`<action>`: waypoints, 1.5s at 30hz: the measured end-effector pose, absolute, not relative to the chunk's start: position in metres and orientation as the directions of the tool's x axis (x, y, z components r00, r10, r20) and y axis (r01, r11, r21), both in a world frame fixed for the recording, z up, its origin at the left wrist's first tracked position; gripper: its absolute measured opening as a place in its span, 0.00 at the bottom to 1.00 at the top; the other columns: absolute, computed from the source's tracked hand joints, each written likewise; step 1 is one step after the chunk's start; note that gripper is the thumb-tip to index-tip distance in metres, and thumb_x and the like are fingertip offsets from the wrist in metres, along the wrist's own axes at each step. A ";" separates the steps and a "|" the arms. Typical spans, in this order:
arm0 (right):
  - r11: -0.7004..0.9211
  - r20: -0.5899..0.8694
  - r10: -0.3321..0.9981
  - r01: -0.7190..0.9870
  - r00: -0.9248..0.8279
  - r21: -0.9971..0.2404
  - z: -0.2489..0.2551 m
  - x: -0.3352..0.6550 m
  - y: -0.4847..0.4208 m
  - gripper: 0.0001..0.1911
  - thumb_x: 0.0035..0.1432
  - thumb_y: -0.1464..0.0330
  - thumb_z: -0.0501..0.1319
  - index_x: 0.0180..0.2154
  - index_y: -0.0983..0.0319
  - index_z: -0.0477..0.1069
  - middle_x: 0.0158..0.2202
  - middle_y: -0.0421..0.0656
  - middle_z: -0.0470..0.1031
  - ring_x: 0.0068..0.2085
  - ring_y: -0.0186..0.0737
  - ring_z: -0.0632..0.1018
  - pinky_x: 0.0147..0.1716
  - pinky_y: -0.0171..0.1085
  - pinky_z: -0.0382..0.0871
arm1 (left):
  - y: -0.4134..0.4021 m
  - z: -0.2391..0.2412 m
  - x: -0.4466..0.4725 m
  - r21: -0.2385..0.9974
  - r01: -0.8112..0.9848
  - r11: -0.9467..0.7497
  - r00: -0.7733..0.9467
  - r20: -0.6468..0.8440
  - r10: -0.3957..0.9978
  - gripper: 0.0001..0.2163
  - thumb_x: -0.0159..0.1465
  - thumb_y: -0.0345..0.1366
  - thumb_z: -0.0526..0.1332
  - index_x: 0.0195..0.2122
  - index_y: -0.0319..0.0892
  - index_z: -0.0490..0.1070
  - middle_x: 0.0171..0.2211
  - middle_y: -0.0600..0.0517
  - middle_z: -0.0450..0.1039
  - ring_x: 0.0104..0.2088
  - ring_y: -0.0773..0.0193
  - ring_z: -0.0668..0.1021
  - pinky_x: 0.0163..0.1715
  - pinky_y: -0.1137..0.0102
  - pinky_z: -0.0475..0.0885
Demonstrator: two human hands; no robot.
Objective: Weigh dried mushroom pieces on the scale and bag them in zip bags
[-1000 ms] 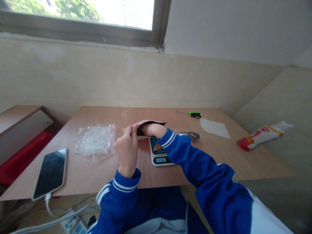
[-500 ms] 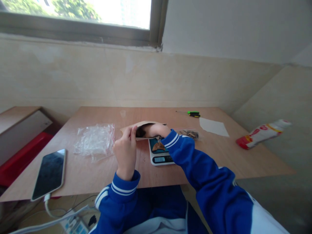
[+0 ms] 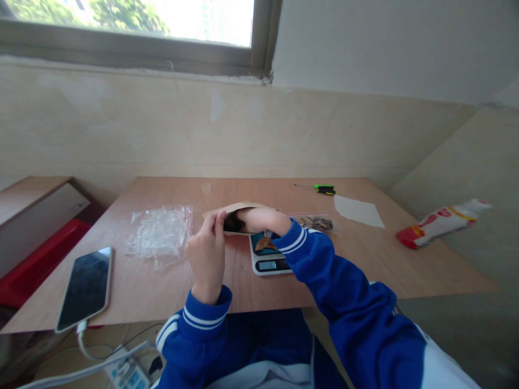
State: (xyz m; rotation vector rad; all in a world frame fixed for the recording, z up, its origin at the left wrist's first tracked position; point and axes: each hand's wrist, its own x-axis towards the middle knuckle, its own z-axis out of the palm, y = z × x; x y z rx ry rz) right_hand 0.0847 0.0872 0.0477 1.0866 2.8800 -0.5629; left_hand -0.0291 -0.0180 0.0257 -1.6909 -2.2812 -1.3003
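Observation:
My left hand pinches the near left edge of a brown paper bag, whose mouth gapes toward me. Deep inside that bag is my right hand; only the wrist and back part show, and its fingers are hidden. Below the right wrist lies a small white kitchen scale with a lit display. Brown dried pieces rest on its dark plate, partly covered by the right sleeve. Just behind the right cuff is a clear bag of brown dried pieces.
Clear plastic bags lie on the left of the wooden table, near a plugged-in phone. Toward the back right are screwdrivers and white paper. A red and white bottle stands at the right edge.
My right forearm has shifted slightly to the right, with the hand still inside the paper bag. The left hand keeps its grip on the bag's edge.

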 end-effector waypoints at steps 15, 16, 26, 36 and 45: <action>0.541 0.252 0.664 0.220 -0.704 -0.811 0.093 0.177 0.022 0.13 0.55 0.66 0.66 0.44 0.60 0.72 0.45 0.45 0.73 0.46 0.40 0.77 0.47 0.39 0.73 | -0.007 0.035 -0.041 0.608 0.791 0.070 -0.447 0.497 0.744 0.18 0.69 0.46 0.49 0.37 0.43 0.77 0.27 0.49 0.76 0.23 0.65 0.70 0.24 0.71 0.53; 0.465 0.196 0.678 0.207 -0.709 -0.861 0.087 0.185 0.024 0.16 0.54 0.65 0.67 0.44 0.61 0.72 0.45 0.45 0.74 0.46 0.40 0.77 0.47 0.40 0.73 | -0.004 0.037 -0.043 0.603 0.794 0.075 -0.451 0.502 0.738 0.19 0.69 0.46 0.49 0.37 0.43 0.77 0.26 0.49 0.76 0.24 0.65 0.70 0.24 0.71 0.53; 0.535 0.076 0.782 0.603 -0.619 -0.592 -0.006 0.157 0.070 0.13 0.53 0.77 0.65 0.43 0.65 0.74 0.46 0.50 0.76 0.47 0.44 0.76 0.49 0.43 0.69 | 0.002 0.042 -0.046 0.587 0.804 0.094 -0.447 0.493 0.746 0.17 0.69 0.44 0.51 0.36 0.42 0.77 0.26 0.48 0.75 0.25 0.64 0.71 0.25 0.70 0.53; 0.581 -0.043 0.802 0.795 -0.596 -0.173 -0.012 0.138 0.078 0.08 0.60 0.68 0.62 0.38 0.64 0.78 0.47 0.54 0.75 0.55 0.56 0.68 0.51 0.50 0.60 | 0.001 0.040 -0.047 0.584 0.808 0.073 -0.433 0.505 0.746 0.16 0.68 0.44 0.53 0.36 0.41 0.77 0.27 0.47 0.77 0.26 0.64 0.72 0.24 0.70 0.53; 0.575 0.192 0.725 0.428 -0.661 -0.697 0.089 0.177 0.033 0.14 0.65 0.62 0.54 0.42 0.62 0.76 0.41 0.44 0.79 0.41 0.38 0.78 0.40 0.35 0.70 | -0.003 0.036 -0.043 0.583 0.810 0.065 -0.428 0.512 0.745 0.16 0.69 0.44 0.52 0.37 0.43 0.77 0.27 0.49 0.77 0.24 0.64 0.71 0.24 0.71 0.53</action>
